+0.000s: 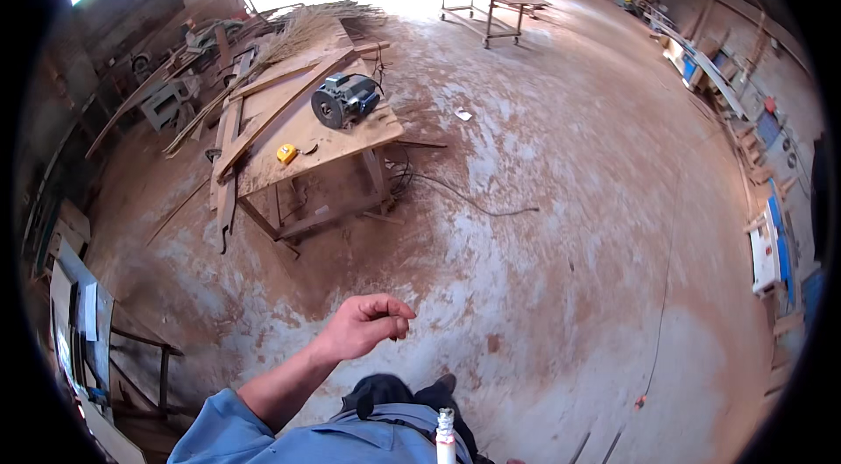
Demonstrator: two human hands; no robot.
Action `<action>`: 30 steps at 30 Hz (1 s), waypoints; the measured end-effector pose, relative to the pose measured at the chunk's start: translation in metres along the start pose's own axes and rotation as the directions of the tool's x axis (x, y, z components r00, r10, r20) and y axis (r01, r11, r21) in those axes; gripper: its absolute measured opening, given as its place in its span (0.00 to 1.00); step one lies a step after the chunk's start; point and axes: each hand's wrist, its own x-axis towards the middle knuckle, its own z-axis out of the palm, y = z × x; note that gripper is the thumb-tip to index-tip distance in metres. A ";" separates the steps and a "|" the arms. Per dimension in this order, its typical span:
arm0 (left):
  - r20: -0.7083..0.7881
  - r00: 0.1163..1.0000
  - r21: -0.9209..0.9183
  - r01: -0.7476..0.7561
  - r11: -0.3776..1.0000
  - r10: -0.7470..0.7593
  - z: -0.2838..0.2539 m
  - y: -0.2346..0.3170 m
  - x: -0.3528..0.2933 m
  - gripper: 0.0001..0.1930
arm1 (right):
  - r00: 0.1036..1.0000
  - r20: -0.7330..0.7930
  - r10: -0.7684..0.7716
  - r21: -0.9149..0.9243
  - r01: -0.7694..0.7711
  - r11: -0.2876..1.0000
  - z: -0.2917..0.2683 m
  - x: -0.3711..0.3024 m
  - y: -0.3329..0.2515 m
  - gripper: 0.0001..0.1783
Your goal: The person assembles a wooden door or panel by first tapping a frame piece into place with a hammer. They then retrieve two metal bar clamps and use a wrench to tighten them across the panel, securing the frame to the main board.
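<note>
My left hand (371, 324) hangs in front of my body, its forearm coming out of a rolled blue sleeve. The fingers are loosely curled toward the thumb, and nothing shows in them. It touches nothing; the floor lies below it. My right hand is out of the picture, apart from a tiny skin-coloured sliver at the lower edge that I cannot make out. A cigarette (445, 439) with a long ash end juts up at the bottom. Ahead of the left hand stands a wooden workbench (350, 143), bearing an electric motor (343, 99) and a yellow tape measure (286, 153).
Boards and thin strips (298, 35) lie heaped across the bench's far part. A cable (473, 203) trails over the dusty floor (561, 166) beside it. A wheeled table (491, 19) stands farther back. Tools and timber line the right wall (762, 140); a metal-framed stand (164, 376) is near left.
</note>
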 end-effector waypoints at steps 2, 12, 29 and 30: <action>0.030 0.995 -0.099 -0.087 0.991 0.090 0.010 0.039 0.040 0.04 | 1.000 -0.010 -0.007 0.000 0.007 1.000 -0.057 0.058 -0.048 0.13; 0.515 0.389 -0.385 -0.691 0.611 0.764 -0.019 0.185 0.360 0.10 | 0.996 -0.079 -0.050 0.357 0.075 0.931 -0.229 0.415 -0.431 0.12; 0.534 0.474 -0.348 -0.631 0.693 0.700 -0.077 0.304 0.922 0.40 | 0.850 0.353 0.392 0.259 -0.491 0.832 -0.307 0.924 -0.598 0.13; 0.543 0.501 -0.323 -0.616 0.718 0.674 -0.084 0.314 0.956 0.40 | 0.875 0.347 0.337 0.263 -0.435 0.861 -0.326 0.970 -0.634 0.13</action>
